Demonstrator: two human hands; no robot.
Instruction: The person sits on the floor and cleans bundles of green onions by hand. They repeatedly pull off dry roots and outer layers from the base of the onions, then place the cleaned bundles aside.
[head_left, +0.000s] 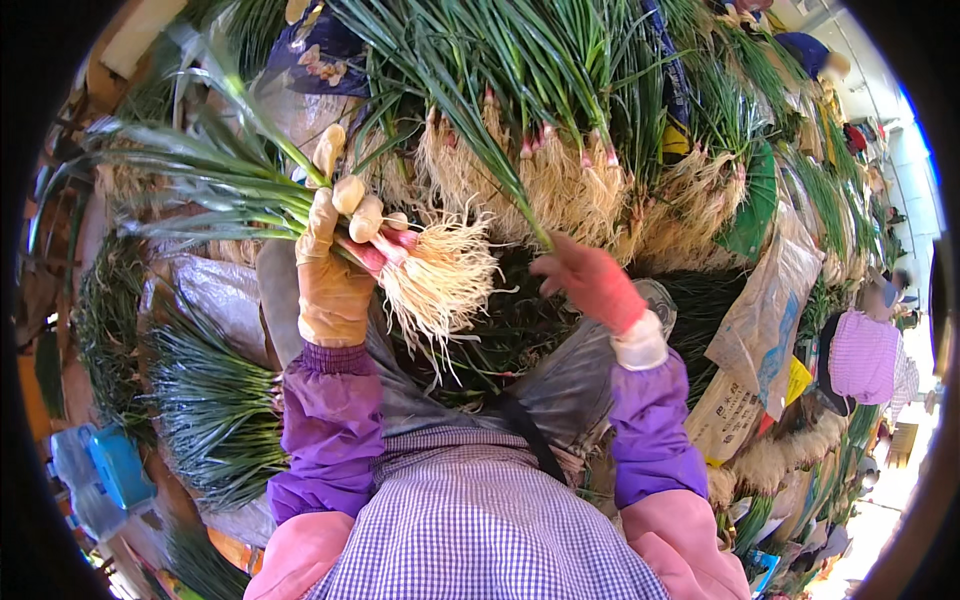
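Note:
My left hand, in a tan glove, is closed around a bunch of green garlic plants. Their green leaves stretch to the left, and their pink stem bases and pale, stringy roots point right. My right hand, in a red glove and slightly blurred, is at the lower end of a long green stalk that reaches up toward the pile. The fingers partly hide that end, but the stalk appears to be in their grip. Beyond both hands lies a large pile of rooted garlic plants, leaves pointing away from me.
Another bundle of green plants lies at my left. A printed woven sack is at my right, near a green sheet. Blue plastic containers stand at the far left. A person in a pink checked top is at the far right.

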